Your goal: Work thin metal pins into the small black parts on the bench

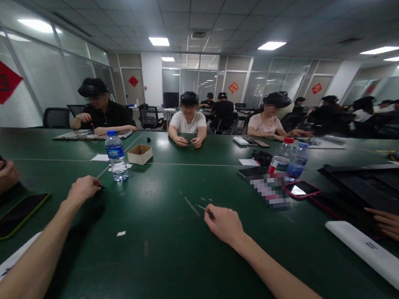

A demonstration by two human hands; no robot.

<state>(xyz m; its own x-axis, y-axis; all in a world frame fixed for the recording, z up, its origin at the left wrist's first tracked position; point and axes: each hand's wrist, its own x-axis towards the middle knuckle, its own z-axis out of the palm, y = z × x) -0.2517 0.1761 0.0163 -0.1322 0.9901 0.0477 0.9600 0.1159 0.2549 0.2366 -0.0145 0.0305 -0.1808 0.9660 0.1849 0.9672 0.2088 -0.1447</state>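
Note:
My left hand is closed at the left of the green table, its fingertips pinching a small dark object whose kind I cannot make out. Beside those fingers stands a water bottle with a blue cap. Nearer the middle, my right hand is closed round a thin tool with a dark grip and a slim pale shaft pointing left; whether it is a screwdriver is unclear. The palm hides most of its grip. A small white scrap lies between my forearms.
An open cardboard box sits beyond the bottle. To the right are two more bottles, a phone, a white device and a black tray-like panel. Co-workers' hands reach in at both sides; a green-edged phone lies left.

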